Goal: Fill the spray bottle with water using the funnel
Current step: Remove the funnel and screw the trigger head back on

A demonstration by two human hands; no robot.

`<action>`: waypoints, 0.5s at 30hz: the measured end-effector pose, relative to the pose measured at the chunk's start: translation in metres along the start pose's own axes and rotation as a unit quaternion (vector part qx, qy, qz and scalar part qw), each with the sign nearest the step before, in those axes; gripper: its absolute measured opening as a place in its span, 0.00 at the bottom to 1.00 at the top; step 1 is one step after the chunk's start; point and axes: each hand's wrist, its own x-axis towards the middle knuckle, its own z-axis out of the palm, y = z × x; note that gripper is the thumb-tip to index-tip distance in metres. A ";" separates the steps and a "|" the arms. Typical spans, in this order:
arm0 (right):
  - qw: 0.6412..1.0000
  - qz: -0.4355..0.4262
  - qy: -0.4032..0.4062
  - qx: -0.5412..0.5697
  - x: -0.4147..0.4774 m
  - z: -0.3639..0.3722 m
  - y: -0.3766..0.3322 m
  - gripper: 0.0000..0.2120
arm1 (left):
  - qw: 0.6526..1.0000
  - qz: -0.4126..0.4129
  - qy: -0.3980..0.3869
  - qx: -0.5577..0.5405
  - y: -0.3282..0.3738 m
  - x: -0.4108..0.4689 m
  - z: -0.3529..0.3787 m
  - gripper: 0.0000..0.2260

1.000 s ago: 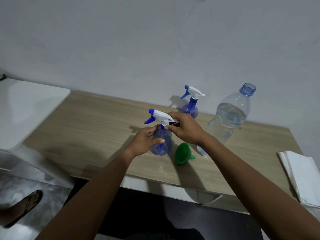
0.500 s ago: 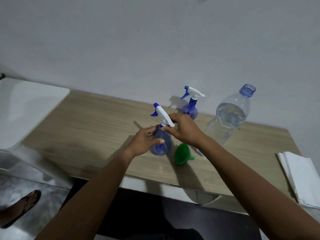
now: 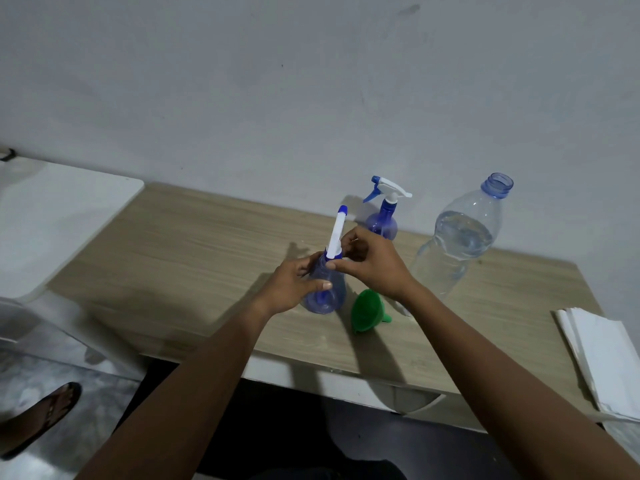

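Note:
A small blue spray bottle (image 3: 327,296) stands on the wooden table (image 3: 194,251). My left hand (image 3: 294,284) grips its round body from the left. My right hand (image 3: 370,261) pinches the base of its white spray head (image 3: 336,233), whose nozzle points away from me toward the wall. A green funnel (image 3: 367,315) lies on its side just right of the bottle, under my right wrist. A large clear water bottle (image 3: 460,237), uncapped and partly filled, stands at the back right.
A second blue spray bottle (image 3: 382,213) stands against the wall behind my hands. A stack of white paper napkins (image 3: 606,358) lies at the table's right edge. A white surface (image 3: 52,216) adjoins the table on the left. A sandalled foot (image 3: 38,417) is on the floor.
The spray head has turned under my right hand: its nozzle pointed left a second ago and now points away toward the wall. My left hand has kept its hold on the bottle.

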 end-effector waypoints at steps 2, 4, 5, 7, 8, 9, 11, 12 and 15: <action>0.998 0.018 -0.027 0.047 0.000 -0.007 0.003 0.14 | 1.000 -0.002 -0.001 -0.004 0.000 0.000 0.000 0.28; 0.996 0.029 -0.040 0.076 0.000 -0.010 0.004 0.13 | 1.000 0.000 -0.001 -0.007 -0.001 0.000 0.001 0.28; 0.995 0.031 -0.041 0.083 0.001 -0.012 0.004 0.13 | 1.000 0.002 -0.002 -0.005 -0.001 0.000 0.001 0.28; 0.995 0.021 -0.046 0.084 0.005 -0.012 0.003 0.13 | 1.000 0.002 -0.002 -0.004 0.000 0.001 0.002 0.27; 0.996 0.015 -0.052 0.075 0.006 -0.012 0.002 0.13 | 1.000 0.002 -0.002 -0.004 0.001 0.001 0.002 0.27; 0.996 0.008 -0.061 0.064 0.008 -0.012 0.001 0.12 | 1.000 0.003 -0.002 -0.003 0.001 0.001 0.001 0.27; 0.995 0.005 -0.086 0.053 0.010 -0.012 -0.003 0.11 | 1.000 0.005 -0.002 0.002 0.000 0.001 0.001 0.28; 0.994 0.006 -0.099 0.054 0.011 -0.012 -0.006 0.11 | 1.000 0.004 -0.001 0.002 0.000 0.001 0.001 0.28; 0.991 0.013 -0.123 0.054 0.013 -0.014 -0.010 0.11 | 1.000 -0.002 0.002 -0.002 -0.001 0.002 0.001 0.28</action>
